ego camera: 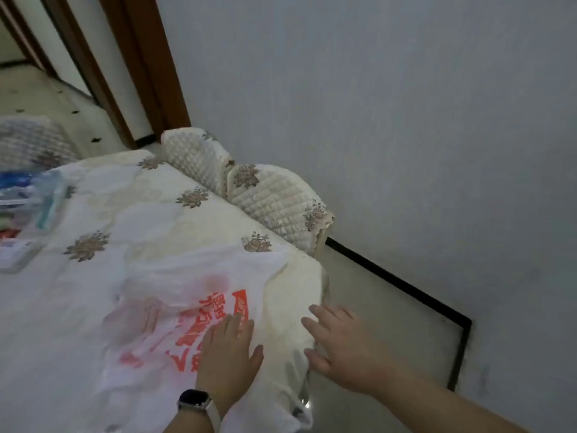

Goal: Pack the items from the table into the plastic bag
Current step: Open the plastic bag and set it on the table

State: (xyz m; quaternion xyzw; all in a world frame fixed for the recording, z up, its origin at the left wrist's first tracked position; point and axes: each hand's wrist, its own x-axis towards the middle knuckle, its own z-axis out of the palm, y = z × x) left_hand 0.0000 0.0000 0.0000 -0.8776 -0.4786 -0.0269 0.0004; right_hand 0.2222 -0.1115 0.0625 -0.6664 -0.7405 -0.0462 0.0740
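Both hands lie flat with fingers straight and loosely spread, gripping nothing. Left hand (pixel 229 354), with a smartwatch (pixel 194 398) on its wrist, presses palm-down on the plastic bag (pixel 162 307). Right hand (pixel 342 345) rests on the table's near right corner, at 5 o'clock in the view, its thumb just beside the bag's edge; whether the thumb touches the bag I cannot tell.

The bag is white with red-orange print and lies crumpled and flat on the near half of the table, from centre toward 6 o'clock. A cream tablecloth (pixel 150 207) with brown flower motifs covers the whole top and drapes over the corner. The items to pack (pixel 25 201), blurred packets in blue, teal and white, sit at 9 o'clock by the left edge, well apart from the bag.

Two chair backs in quilted cream covers (pixel 274 201) stand against the table's far right edge at 1 o'clock, and another quilted back (pixel 31 142) shows at 10 o'clock. A pale grey wall (pixel 374 104) with black skirting (pixel 399 279) fills the right side. Between wall and table runs a strip of pale floor (pixel 374 307) at 4 o'clock. A brown door frame (pixel 140 57) stands at 11 o'clock, with tiled floor beyond.
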